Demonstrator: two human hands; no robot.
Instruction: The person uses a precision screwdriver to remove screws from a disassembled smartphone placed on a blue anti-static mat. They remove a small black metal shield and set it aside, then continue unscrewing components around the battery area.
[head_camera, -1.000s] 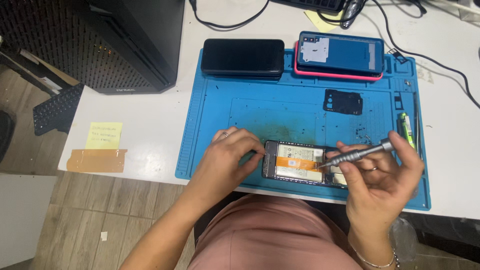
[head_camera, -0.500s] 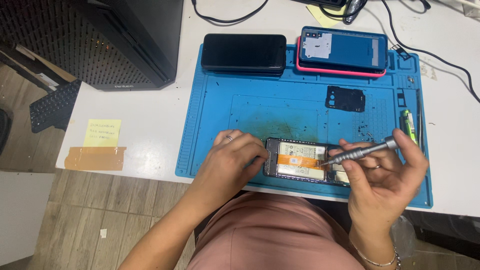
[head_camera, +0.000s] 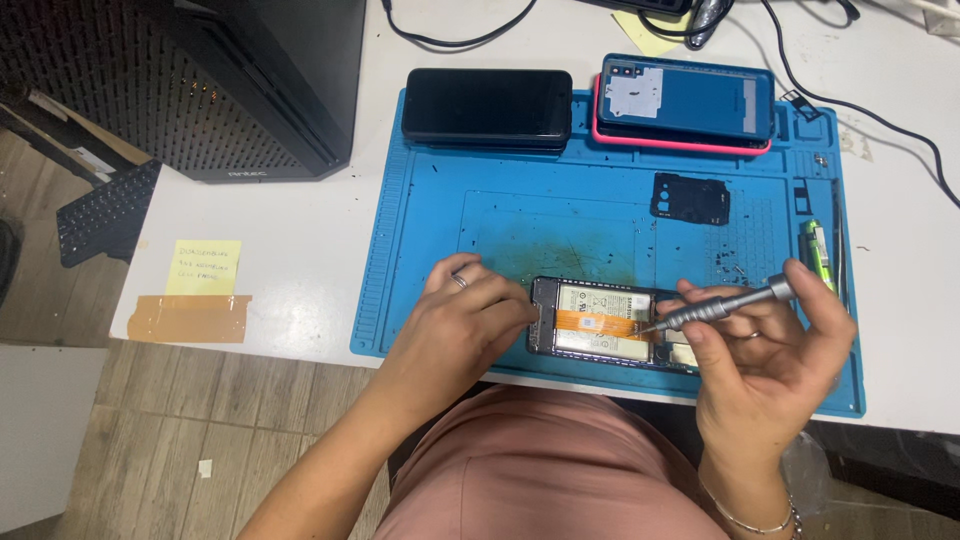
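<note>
An opened phone (head_camera: 600, 325) lies on the blue repair mat (head_camera: 560, 210), its white battery and orange flex cable showing. My left hand (head_camera: 460, 325) rests on the mat and presses against the phone's left end. My right hand (head_camera: 770, 355) grips a grey metal screwdriver (head_camera: 720, 305), held nearly flat, with its tip on the phone's right part beside the orange cable. My right fingers hide the phone's right end.
A black phone (head_camera: 488, 105) and a blue phone back on a pink case (head_camera: 685, 100) lie at the mat's far edge. A small black frame part (head_camera: 690, 198) and a green tool (head_camera: 815, 248) sit on the mat. A black computer case (head_camera: 250, 80) stands left; cables run behind.
The view has shifted slightly. Both hands stay on the phone, with the screwdriver tip held at about the same spot.
</note>
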